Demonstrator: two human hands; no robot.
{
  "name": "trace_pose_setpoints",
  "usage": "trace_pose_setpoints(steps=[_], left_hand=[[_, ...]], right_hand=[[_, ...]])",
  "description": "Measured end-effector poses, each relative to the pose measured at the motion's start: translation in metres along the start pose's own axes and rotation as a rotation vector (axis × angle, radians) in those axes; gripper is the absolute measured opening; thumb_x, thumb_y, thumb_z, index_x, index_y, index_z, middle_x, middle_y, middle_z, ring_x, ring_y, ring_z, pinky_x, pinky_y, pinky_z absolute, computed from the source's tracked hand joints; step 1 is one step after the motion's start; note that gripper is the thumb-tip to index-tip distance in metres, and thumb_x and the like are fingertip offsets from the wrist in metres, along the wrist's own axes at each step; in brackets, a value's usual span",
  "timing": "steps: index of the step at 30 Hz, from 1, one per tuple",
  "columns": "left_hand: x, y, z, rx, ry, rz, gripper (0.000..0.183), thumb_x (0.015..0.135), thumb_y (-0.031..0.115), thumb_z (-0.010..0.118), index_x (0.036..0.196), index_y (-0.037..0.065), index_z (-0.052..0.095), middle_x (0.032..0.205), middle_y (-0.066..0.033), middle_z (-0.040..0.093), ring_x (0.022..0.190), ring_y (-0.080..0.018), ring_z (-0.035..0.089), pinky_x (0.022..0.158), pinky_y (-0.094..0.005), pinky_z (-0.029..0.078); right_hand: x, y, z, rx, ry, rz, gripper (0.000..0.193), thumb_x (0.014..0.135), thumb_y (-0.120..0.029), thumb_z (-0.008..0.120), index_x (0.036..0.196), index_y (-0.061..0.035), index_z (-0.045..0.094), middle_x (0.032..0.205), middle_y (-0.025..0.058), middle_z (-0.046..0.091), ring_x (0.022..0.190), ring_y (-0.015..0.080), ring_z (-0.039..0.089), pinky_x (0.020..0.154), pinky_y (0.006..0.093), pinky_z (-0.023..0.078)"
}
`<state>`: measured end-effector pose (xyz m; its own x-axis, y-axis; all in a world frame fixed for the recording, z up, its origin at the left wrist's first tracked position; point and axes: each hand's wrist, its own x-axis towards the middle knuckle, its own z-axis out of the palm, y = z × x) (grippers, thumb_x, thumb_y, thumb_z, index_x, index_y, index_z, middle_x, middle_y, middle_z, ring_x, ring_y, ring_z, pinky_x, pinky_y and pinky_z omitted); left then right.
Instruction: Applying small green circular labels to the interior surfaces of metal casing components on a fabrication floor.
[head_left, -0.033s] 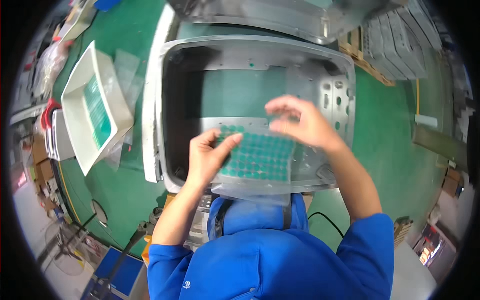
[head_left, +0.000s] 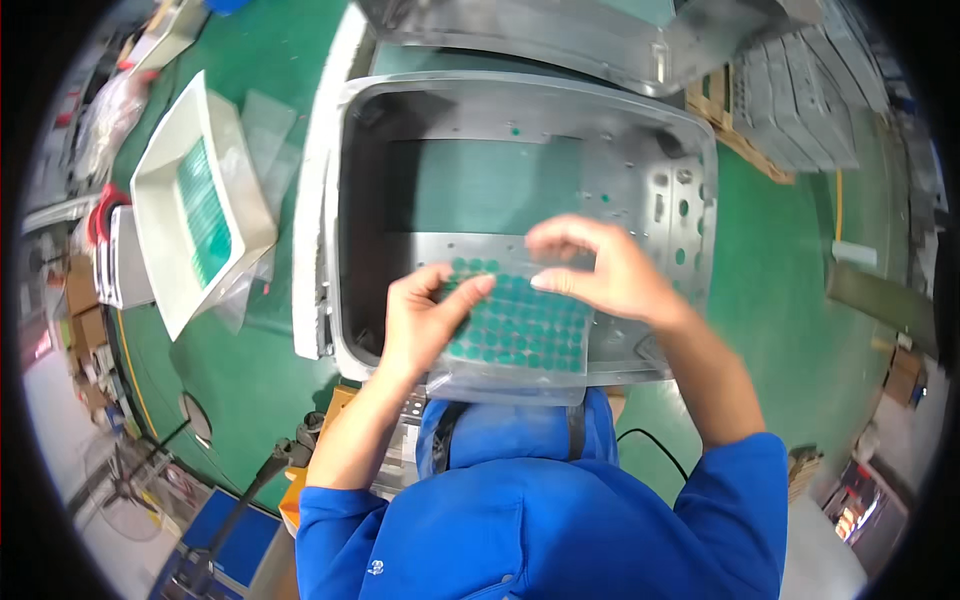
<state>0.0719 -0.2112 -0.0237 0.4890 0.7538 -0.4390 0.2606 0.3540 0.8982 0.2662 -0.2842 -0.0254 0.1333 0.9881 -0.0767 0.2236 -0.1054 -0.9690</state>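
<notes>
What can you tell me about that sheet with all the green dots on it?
The sheet is clear, thin plastic covered with neat rows of round green stickers. It lies nearly flat over the near edge of the open metal box. The left hand holds its left side, thumb on the dots, and the right hand touches its top edge with its fingertips.

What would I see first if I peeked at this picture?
First, a clear sheet covered in round green dots, low in the middle, with the left hand under its left edge and the right hand pinching its top. Around it gapes a big open metal box. A white tray holding more green sheets sits at the left.
</notes>
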Motion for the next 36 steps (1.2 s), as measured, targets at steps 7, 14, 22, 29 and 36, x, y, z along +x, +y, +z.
trace_pose_setpoints(steps=[7, 14, 22, 29, 36], left_hand=[[-0.062, -0.021, -0.03, -0.06, 0.001, 0.088, 0.012, 0.078, 0.01, 0.064, 0.083, -0.001, 0.063, 0.067, 0.0006, 0.059, 0.059, -0.002, 0.047, 0.051, -0.017, 0.038], [-0.081, -0.039, -0.039, 0.003, 0.014, 0.045, 0.011, 0.077, 0.008, 0.063, 0.086, 0.001, 0.064, 0.068, -0.0023, 0.061, 0.062, -0.0042, 0.052, 0.054, -0.0194, 0.041], [-0.075, -0.041, -0.028, 0.026, 0.055, 0.012, 0.01, 0.077, 0.009, 0.064, 0.081, 0.0, 0.063, 0.064, -0.0001, 0.06, 0.059, -0.0022, 0.048, 0.052, -0.0185, 0.039], [-0.068, -0.05, -0.023, 0.04, 0.144, 0.082, 0.011, 0.077, 0.011, 0.064, 0.078, 0.0, 0.062, 0.061, -0.0003, 0.058, 0.056, -0.0023, 0.046, 0.05, -0.019, 0.038], [-0.068, -0.056, -0.027, 0.124, 0.124, 0.066, 0.01, 0.078, 0.007, 0.063, 0.083, -0.002, 0.061, 0.068, -0.0019, 0.06, 0.062, -0.0042, 0.052, 0.055, -0.0177, 0.041]], right_hand=[[-0.023, -0.042, 0.055, 0.062, -0.17, 0.193, 0.014, 0.073, -0.008, 0.064, 0.085, -0.0006, 0.063, 0.08, 0.005, 0.063, 0.078, 0.0112, 0.056, 0.072, 0.0258, 0.044], [-0.038, -0.042, 0.092, 0.012, -0.077, 0.13, 0.01, 0.071, -0.002, 0.064, 0.081, -0.0006, 0.062, 0.079, 0.0066, 0.063, 0.076, 0.0147, 0.058, 0.071, 0.0263, 0.044], [-0.048, -0.027, 0.099, -0.415, 0.082, -0.314, 0.013, 0.07, 0.0, 0.063, 0.08, -0.0047, 0.056, 0.08, 0.0089, 0.061, 0.072, 0.0225, 0.058, 0.067, 0.0301, 0.044], [0.01, 0.06, 0.054, -0.28, 0.047, 0.249, 0.005, 0.076, -0.006, 0.054, 0.08, -0.0027, 0.056, 0.077, 0.0103, 0.058, 0.072, 0.023, 0.057, 0.066, 0.0307, 0.045], [0.019, 0.12, 0.052, -0.596, -0.06, 0.247, 0.006, 0.072, -0.006, 0.059, 0.078, -0.0057, 0.057, 0.074, 0.0057, 0.05, 0.067, 0.0191, 0.05, 0.064, 0.0293, 0.041]])
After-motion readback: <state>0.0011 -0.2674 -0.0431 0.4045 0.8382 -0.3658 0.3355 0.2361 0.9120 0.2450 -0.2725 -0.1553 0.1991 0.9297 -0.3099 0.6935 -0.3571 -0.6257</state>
